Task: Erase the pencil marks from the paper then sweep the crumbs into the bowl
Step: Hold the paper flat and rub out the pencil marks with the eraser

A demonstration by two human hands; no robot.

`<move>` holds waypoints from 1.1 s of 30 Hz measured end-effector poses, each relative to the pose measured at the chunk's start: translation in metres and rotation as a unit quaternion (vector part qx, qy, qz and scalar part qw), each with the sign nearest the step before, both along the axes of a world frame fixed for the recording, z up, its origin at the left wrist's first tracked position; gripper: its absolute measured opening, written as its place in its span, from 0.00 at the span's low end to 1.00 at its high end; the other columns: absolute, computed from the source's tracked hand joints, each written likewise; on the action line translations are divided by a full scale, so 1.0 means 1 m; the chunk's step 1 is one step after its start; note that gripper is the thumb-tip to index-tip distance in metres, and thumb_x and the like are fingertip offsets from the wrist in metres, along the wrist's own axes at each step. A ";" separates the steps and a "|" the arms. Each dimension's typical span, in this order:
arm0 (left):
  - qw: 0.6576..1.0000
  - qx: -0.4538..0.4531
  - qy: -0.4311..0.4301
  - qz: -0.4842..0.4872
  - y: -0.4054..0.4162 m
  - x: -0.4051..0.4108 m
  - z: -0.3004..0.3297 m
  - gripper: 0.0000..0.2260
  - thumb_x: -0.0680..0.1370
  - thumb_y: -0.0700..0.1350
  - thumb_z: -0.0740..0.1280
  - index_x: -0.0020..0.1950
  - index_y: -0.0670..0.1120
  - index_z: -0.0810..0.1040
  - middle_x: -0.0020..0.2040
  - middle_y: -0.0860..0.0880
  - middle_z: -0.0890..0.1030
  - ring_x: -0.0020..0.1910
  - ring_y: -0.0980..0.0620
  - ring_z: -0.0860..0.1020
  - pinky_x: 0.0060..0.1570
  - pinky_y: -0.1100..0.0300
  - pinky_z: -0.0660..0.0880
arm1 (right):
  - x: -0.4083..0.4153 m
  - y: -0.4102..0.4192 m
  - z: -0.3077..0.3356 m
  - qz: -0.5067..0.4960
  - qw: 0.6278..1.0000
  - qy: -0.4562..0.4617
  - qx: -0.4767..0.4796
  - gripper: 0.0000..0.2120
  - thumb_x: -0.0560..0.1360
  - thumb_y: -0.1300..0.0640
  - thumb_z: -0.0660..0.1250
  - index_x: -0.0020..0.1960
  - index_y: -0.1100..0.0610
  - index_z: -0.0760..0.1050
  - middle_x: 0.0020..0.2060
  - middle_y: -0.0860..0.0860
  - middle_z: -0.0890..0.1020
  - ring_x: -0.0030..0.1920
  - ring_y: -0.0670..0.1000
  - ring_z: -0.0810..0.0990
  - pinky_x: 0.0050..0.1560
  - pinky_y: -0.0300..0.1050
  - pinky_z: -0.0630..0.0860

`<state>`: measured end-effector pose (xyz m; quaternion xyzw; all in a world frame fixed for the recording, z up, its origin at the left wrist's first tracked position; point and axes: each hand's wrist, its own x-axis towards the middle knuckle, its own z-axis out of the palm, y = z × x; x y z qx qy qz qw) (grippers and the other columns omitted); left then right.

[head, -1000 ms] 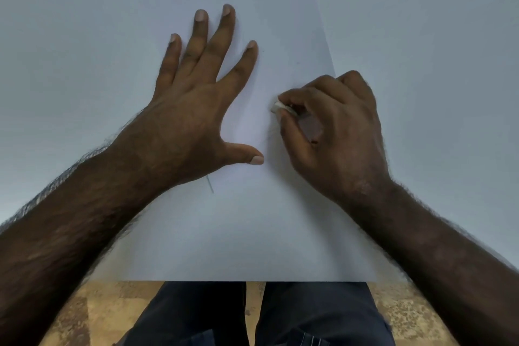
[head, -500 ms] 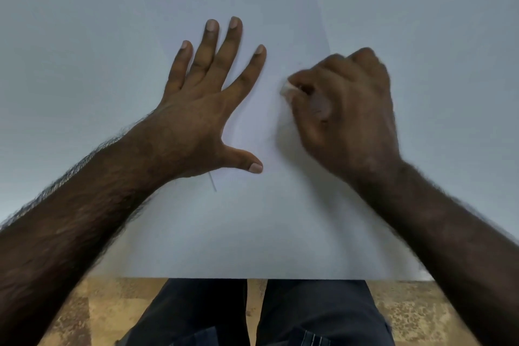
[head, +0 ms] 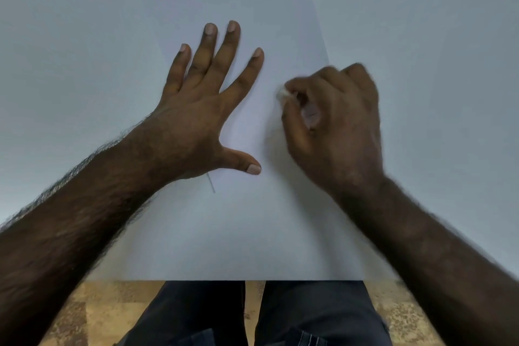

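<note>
Head camera looks down on a white rectangular sheet of paper lying flat on a pale grey desk. Left hand lies palm-down on the sheet, fingers spread. Right hand, blurred, pinches a small white eraser against the paper near its right edge. One short grey pencil mark shows just below the left palm.

Paper: white, with one short grey pencil mark; eraser: white (blurred); table: pale grey, plain; floor: mottled tan and brown; trousers: dark navy.
</note>
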<state>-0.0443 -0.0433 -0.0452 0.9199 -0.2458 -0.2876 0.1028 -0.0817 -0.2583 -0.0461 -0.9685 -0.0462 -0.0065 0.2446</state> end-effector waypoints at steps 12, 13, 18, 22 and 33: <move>1.000 -0.015 -0.003 0.012 0.001 -0.001 0.001 0.65 0.61 0.82 0.63 0.86 0.55 0.34 0.85 0.46 0.29 0.83 0.43 0.28 0.81 0.43 0.31 | 0.017 -0.001 -0.002 -0.031 0.999 -0.019 -0.001 0.06 0.80 0.54 0.69 0.50 0.53 0.85 0.43 0.49 0.84 0.46 0.60 0.79 0.53 0.55 0.72; 1.000 -0.018 -0.005 0.014 0.001 -0.001 0.001 0.64 0.62 0.82 0.62 0.87 0.55 0.35 0.85 0.46 0.29 0.83 0.43 0.28 0.81 0.43 0.32 | 0.004 0.009 -0.001 -0.001 1.000 -0.005 0.012 0.06 0.80 0.55 0.69 0.50 0.54 0.85 0.43 0.52 0.84 0.46 0.62 0.79 0.53 0.58 0.74; 1.000 -0.022 -0.017 0.010 0.002 -0.003 -0.001 0.62 0.63 0.83 0.58 0.87 0.54 0.38 0.86 0.45 0.32 0.84 0.42 0.31 0.82 0.40 0.34 | -0.027 0.025 0.006 0.130 0.990 0.045 0.024 0.09 0.80 0.52 0.70 0.56 0.54 0.86 0.47 0.51 0.85 0.50 0.58 0.79 0.52 0.58 0.75; 1.000 -0.019 -0.009 0.014 0.002 0.001 0.002 0.65 0.61 0.82 0.64 0.87 0.55 0.35 0.85 0.46 0.29 0.83 0.43 0.28 0.82 0.41 0.33 | 0.025 0.002 -0.003 -0.010 1.000 -0.028 -0.011 0.08 0.82 0.52 0.68 0.52 0.51 0.85 0.45 0.48 0.85 0.49 0.58 0.79 0.55 0.56 0.73; 1.000 -0.018 -0.011 0.009 0.002 -0.002 -0.004 0.64 0.63 0.85 0.60 0.87 0.54 0.36 0.86 0.45 0.31 0.84 0.42 0.29 0.82 0.38 0.35 | 0.004 0.011 0.006 0.119 0.992 0.042 0.008 0.10 0.80 0.52 0.69 0.56 0.53 0.87 0.46 0.49 0.86 0.50 0.56 0.79 0.54 0.54 0.74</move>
